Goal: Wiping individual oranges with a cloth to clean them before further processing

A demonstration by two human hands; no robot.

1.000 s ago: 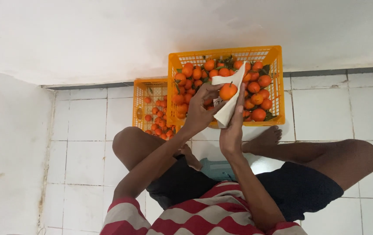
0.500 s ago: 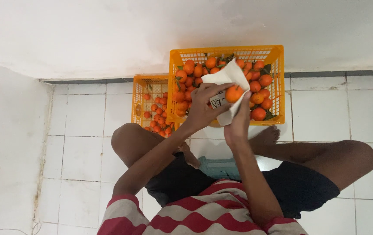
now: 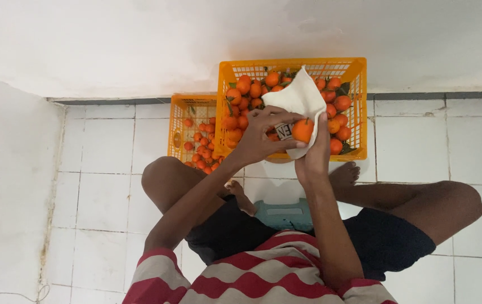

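Orange plastic first: two latticed crates on white floor tiles, counted as one large crate (image 3: 291,63) against the wall and one small crate (image 3: 193,100) touching the large crate's left side. Heaped well up with small orange fruit in the large crate, some with green leaves attached, roughly thirty showing and more surely hidden beneath; far fewer in the small crate, perhaps fifteen to twenty in sight, lying low with part of them cut off by a knee. Judging by that, only a beginning made: most fruit unhandled in the large crate, a modest share lying in the small one, though cannot tell from here which pile counts as finished. Just in front of the large crate, between the folded legs, one teal stool (image 3: 284,214), mostly covered. Over the large crate's front half, one white cloth (image 3: 300,98), its upper corner standing up above the fruit, its lower part wrapped down under the hands. Two hands at work at the large crate's front rim. Left hand (image 3: 260,138) reaching in from the small-crate side, fingers spread and curled over the cloth, tips closing on the fruit in hand. Right hand (image 3: 314,160) just below that rim, palm up, fingers closed loosely around the cloth's lower fold and cupping from beneath. Smallest of all, one orange (image 3: 302,130), held above the large crate's front rim, half nested in the cloth between both hands, apparently mid-wipe, not yet put down in either crate.
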